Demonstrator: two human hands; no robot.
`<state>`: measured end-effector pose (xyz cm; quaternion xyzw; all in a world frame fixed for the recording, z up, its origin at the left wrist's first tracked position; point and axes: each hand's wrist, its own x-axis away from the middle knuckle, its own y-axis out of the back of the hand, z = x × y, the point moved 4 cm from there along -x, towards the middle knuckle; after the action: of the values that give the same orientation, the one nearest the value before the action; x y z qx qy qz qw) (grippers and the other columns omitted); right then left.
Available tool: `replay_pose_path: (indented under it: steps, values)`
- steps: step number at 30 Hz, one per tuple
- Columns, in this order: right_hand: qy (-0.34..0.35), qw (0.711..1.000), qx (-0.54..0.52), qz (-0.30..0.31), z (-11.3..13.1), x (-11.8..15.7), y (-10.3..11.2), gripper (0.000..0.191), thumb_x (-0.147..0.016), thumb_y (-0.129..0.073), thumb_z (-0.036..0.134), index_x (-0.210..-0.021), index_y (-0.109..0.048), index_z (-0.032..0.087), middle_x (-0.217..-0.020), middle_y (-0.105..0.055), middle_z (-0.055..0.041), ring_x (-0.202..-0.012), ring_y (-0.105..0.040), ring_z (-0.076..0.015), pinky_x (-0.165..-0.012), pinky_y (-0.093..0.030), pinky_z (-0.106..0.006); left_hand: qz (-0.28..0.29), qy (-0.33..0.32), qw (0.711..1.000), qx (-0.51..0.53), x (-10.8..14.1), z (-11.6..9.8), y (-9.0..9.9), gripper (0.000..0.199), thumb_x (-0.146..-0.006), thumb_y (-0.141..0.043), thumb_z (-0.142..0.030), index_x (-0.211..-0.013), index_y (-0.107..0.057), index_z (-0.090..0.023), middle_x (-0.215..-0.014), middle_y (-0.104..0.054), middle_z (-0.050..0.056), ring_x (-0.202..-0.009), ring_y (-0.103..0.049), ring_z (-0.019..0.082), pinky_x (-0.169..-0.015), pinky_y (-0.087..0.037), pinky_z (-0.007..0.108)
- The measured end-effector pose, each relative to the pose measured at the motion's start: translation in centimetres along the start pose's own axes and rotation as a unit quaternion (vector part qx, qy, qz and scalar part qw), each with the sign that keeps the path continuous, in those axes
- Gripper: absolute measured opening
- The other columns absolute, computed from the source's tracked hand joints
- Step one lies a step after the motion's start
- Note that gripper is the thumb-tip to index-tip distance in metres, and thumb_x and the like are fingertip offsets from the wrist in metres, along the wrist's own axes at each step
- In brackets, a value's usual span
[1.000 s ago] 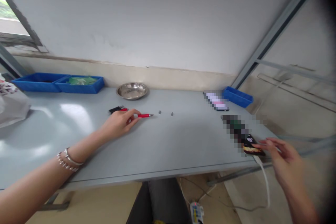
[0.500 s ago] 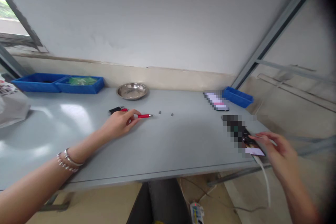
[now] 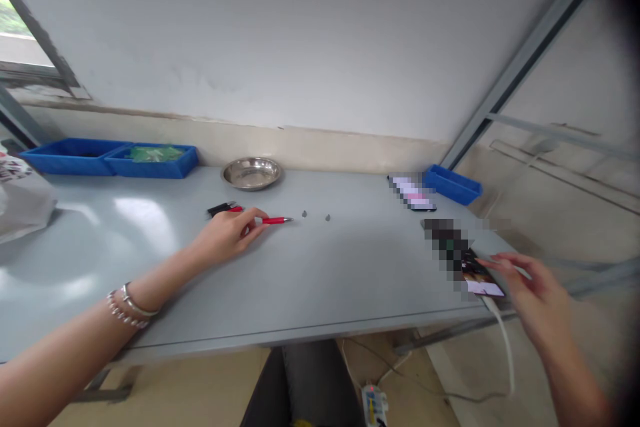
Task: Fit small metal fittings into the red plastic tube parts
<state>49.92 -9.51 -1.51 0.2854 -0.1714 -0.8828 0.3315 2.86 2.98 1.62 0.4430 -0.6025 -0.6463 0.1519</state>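
Pen (image 3: 277,221), red, pinched between thumb and fingertips of left hand (image 3: 230,233), left of two small grey pieces (image 3: 305,214). Right hand (image 3: 543,290) at near phone (image 3: 484,288), fingers half curled, hold on slim item unclear. Counted: two phones, three blue trays (image 3: 155,169), one metal dish (image 3: 251,175), far left; darker pens (image 3: 218,210) overlapping, uncountable.
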Motion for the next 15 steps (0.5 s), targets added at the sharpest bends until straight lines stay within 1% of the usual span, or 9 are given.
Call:
replay_pose_path:
  steps: [2, 5, 7, 10, 12, 15]
  values:
    - [0.005, 1.0, 0.001, -0.003, 0.06, 0.02, 0.07, 0.035, -0.062, -0.053, 0.05, -0.08, -0.056, 0.021, -0.078, -0.064, -0.006, -0.081, -0.06, -0.0255, -0.069, -0.044, -0.035, 0.002, -0.001, 1.0, -0.001, -0.01, 0.0, 0.0, 0.026, -0.084, -0.037, -0.032, -0.097, -0.053, -0.016, -0.063, -0.059, 0.0, -0.053, -0.052, 0.011, -0.051, -0.035, 0.021]
    - [-0.026, 0.999, -0.025, 0.008, 0.02, 0.11, -0.08, 0.036, -0.061, -0.055, 0.05, -0.082, -0.056, 0.021, -0.08, -0.064, -0.0062, -0.085, -0.06, -0.0259, -0.073, -0.044, -0.036, 0.0, -0.002, 1.0, -0.001, 0.0, 0.01, 0.03, 0.025, -0.084, -0.038, -0.032, -0.097, -0.053, -0.016, -0.062, -0.059, 0.0, -0.053, -0.052, 0.011, -0.051, -0.035, 0.021]
    - [-0.042, 0.999, -0.031, 0.007, 0.1, 0.21, -0.13, 0.036, -0.059, -0.056, 0.05, -0.082, -0.055, 0.022, -0.081, -0.064, -0.0062, -0.085, -0.061, -0.0259, -0.073, -0.045, -0.035, 0.0, -0.002, 1.0, -0.001, 0.04, 0.02, 0.02, 0.025, -0.084, -0.038, -0.032, -0.097, -0.053, -0.016, -0.062, -0.059, -0.001, -0.053, -0.052, 0.011, -0.051, -0.035, 0.021]
    - [-0.028, 1.0, -0.013, -0.002, 0.12, 0.24, -0.02, 0.035, -0.059, -0.055, 0.05, -0.079, -0.056, 0.021, -0.079, -0.063, -0.006, -0.082, -0.06, -0.0254, -0.069, -0.046, -0.034, 0.003, 0.0, 1.0, -0.001, 0.08, 0.02, 0.0, 0.026, -0.084, -0.038, -0.033, -0.097, -0.052, -0.016, -0.062, -0.059, 0.0, -0.053, -0.052, 0.011, -0.052, -0.036, 0.021]
    - [-0.018, 1.0, -0.004, 0.004, -0.15, 0.11, -0.05, 0.035, -0.059, -0.054, 0.05, -0.077, -0.056, 0.021, -0.079, -0.063, -0.0062, -0.08, -0.06, -0.0251, -0.067, -0.046, -0.035, 0.004, 0.001, 1.0, 0.0, 0.07, 0.01, -0.01, 0.026, -0.084, -0.037, -0.033, -0.098, -0.053, -0.016, -0.063, -0.059, 0.0, -0.054, -0.053, 0.011, -0.052, -0.036, 0.021]
    - [-0.018, 1.0, -0.009, 0.012, -0.21, -0.26, -0.35, 0.035, -0.059, -0.055, 0.051, -0.076, -0.056, 0.021, -0.08, -0.063, -0.0063, -0.081, -0.06, -0.0256, -0.07, -0.046, -0.037, 0.004, 0.003, 1.0, 0.001, 0.04, 0.02, -0.03, 0.027, -0.084, -0.037, -0.034, -0.097, -0.053, -0.017, -0.063, -0.06, 0.0, -0.054, -0.053, 0.012, -0.052, -0.036, 0.021]
